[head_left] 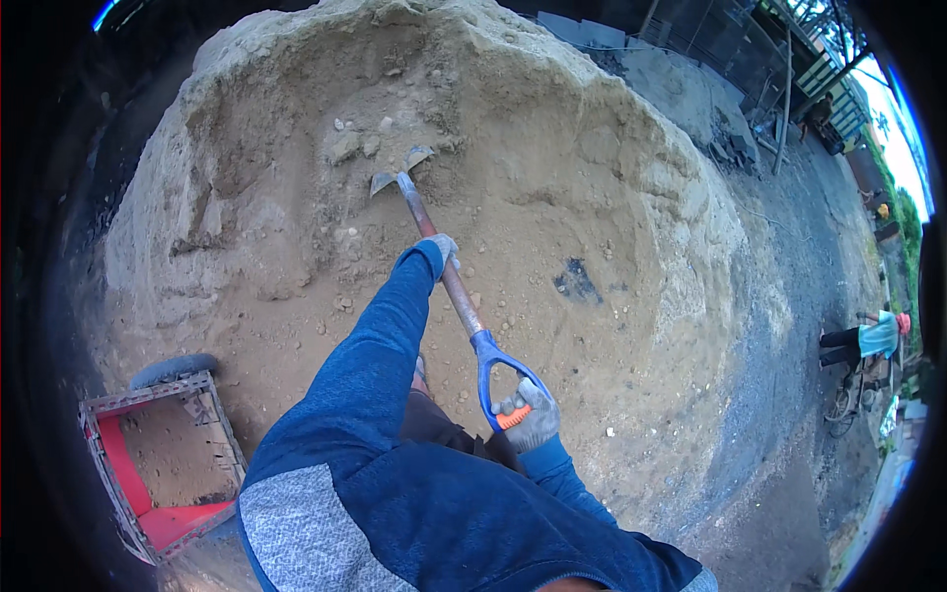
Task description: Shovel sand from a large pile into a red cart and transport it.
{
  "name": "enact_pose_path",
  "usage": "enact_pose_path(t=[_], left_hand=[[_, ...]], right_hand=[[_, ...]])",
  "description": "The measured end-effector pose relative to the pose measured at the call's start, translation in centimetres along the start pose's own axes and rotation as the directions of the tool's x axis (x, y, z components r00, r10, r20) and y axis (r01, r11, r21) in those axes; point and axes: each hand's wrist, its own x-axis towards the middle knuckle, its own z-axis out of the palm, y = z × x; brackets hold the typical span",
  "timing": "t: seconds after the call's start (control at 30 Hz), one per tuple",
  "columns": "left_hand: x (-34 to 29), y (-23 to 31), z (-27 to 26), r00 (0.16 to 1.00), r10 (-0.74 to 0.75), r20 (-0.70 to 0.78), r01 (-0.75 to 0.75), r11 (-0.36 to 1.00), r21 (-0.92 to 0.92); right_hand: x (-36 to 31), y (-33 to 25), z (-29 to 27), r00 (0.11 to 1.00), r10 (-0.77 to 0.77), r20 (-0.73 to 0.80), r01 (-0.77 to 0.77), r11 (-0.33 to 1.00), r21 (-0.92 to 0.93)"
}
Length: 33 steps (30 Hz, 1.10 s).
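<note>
A shovel (462,296) slants up and away from me, its blade partly buried in loose soil at the foot of a large earth mound (552,128). My left hand (446,249), in a grey glove, is closed round the shaft a little below the blade; the arm hides part of its fingers. At the near end, my gloved right hand (533,414) grips the blue D-shaped handle (485,367), which has an orange grip. Crumbled clods (360,143) lie around the blade.
A red-lined wheelbarrow-like cart (120,464) with a black wheel (174,370) stands at lower left, some soil inside. A dark patch (577,281) marks the ground right of the shaft. Far right, a person in a light-blue top (876,337) is beside a bicycle (843,405).
</note>
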Motion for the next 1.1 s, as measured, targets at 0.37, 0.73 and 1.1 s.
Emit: enact_pose_path(t=[0.37, 0.73, 1.1], left_hand=[[-7.0, -28.0, 6.4, 0.968, -0.252, -0.005, 0.237, 0.917, -0.321], [-17.6, -38.8, 3.9, 0.863, -0.504, 0.016, 0.444, 0.743, -0.500], [-12.3, -17.9, -8.8, 0.986, -0.094, -0.139, -0.004, 0.814, -0.580]], right_hand=[[-13.7, -5.5, -15.6, 0.948, -0.079, -0.310, 0.014, 0.978, -0.208], [-20.9, -7.0, -21.2, 0.891, -0.271, -0.365, 0.073, 0.878, -0.473], [-6.8, 3.2, -5.5, 0.974, -0.216, -0.069, 0.166, 0.887, -0.431]])
